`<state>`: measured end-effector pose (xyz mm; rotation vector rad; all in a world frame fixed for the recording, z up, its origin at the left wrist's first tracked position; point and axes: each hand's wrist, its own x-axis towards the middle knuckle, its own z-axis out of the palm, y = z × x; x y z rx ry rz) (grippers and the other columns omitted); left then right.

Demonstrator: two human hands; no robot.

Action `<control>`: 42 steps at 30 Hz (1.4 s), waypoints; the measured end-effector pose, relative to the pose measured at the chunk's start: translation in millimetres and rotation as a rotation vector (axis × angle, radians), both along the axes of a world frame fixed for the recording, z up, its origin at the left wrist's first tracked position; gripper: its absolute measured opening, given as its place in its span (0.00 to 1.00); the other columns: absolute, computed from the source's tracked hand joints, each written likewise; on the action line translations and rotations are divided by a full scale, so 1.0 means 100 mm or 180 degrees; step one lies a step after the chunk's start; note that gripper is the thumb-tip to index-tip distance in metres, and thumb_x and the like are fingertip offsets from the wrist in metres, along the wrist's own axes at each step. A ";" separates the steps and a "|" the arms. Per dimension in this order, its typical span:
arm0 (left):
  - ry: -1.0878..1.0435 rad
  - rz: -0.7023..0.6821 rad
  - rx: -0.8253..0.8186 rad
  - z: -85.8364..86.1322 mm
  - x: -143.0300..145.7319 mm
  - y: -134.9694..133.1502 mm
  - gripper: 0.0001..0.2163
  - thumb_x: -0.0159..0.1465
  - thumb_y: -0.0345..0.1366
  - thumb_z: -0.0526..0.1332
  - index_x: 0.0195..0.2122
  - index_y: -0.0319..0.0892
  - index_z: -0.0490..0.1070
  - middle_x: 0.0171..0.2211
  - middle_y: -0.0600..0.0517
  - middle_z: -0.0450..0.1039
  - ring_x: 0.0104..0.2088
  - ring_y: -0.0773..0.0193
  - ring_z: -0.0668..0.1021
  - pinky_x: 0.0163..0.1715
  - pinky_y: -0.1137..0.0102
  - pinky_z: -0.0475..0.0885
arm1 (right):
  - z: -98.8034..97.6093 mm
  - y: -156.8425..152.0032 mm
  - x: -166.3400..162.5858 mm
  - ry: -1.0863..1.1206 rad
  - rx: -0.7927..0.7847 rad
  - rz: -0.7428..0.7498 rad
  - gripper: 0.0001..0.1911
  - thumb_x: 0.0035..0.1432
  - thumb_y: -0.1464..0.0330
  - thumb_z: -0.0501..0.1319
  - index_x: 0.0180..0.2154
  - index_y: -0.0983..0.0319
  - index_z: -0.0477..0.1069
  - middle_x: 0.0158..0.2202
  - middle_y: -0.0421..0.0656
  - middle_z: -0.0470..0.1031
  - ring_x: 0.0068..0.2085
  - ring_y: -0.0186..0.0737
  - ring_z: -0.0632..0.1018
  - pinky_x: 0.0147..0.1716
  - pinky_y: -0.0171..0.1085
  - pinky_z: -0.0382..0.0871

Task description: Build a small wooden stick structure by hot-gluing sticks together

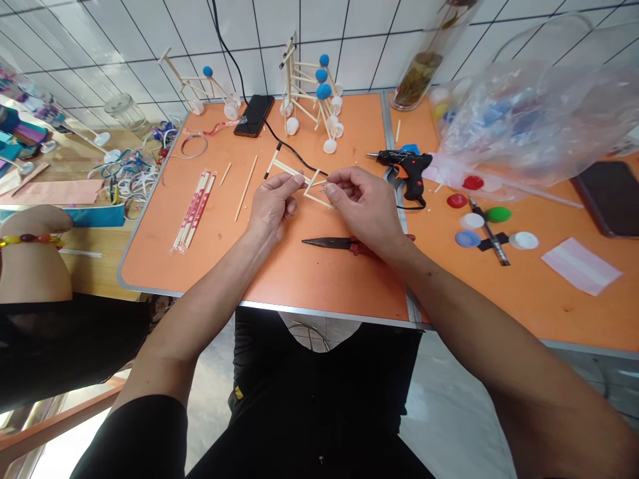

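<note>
Above the orange table, my left hand [274, 201] pinches a wooden stick frame [287, 167] between thumb and forefinger. Black pieces cap both ends of its far crosspiece. My right hand [364, 203], closed in a pinch, is at the frame's right end with a thin piece of stick at its fingertips; part of it is hidden. Under my right wrist lie pliers [327, 243] with red handles. A loose stick [246, 188] and chopsticks in a red-printed wrapper [196, 211] lie left of my left hand. A black glue gun [410, 169] rests right of my right hand.
Stick models [314, 93] with blue balls and white wheels stand by the tiled wall, near a phone [254, 116]. A black cable [232, 56] crosses the table. Bottle caps [524, 240], a plastic bag [529, 126] and a second phone [610, 199] lie right. Another person's arm [34, 256] is left.
</note>
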<state>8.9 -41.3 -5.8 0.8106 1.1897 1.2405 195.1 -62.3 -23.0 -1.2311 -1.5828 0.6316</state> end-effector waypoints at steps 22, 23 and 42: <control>0.0336 -0.0844 0.0193 0.05 0.06 -0.02 0.11 0.56 0.34 0.85 0.28 0.41 0.84 0.27 0.51 0.80 0.18 0.76 0.63 0.18 0.74 0.52 | 0.02 0.08 0.15 0.0112 -0.0705 0.0405 0.16 0.64 0.59 0.79 0.49 0.56 0.81 0.36 0.41 0.85 0.35 0.43 0.83 0.33 0.42 0.78; 0.0318 -0.0835 0.0179 0.05 0.06 -0.02 0.10 0.56 0.33 0.85 0.28 0.41 0.84 0.26 0.51 0.80 0.18 0.76 0.63 0.19 0.74 0.52 | 0.02 0.08 0.14 0.0108 -0.0720 0.0400 0.16 0.64 0.60 0.79 0.49 0.56 0.82 0.36 0.41 0.84 0.35 0.43 0.83 0.34 0.42 0.78; 0.0465 -0.0760 0.0326 0.05 -0.01 -0.02 0.08 0.65 0.42 0.80 0.38 0.44 0.88 0.39 0.49 0.88 0.21 0.74 0.68 0.20 0.73 0.58 | 0.08 0.13 0.21 0.0718 -0.0422 0.0290 0.12 0.62 0.71 0.78 0.45 0.54 0.81 0.32 0.37 0.81 0.34 0.40 0.85 0.37 0.41 0.82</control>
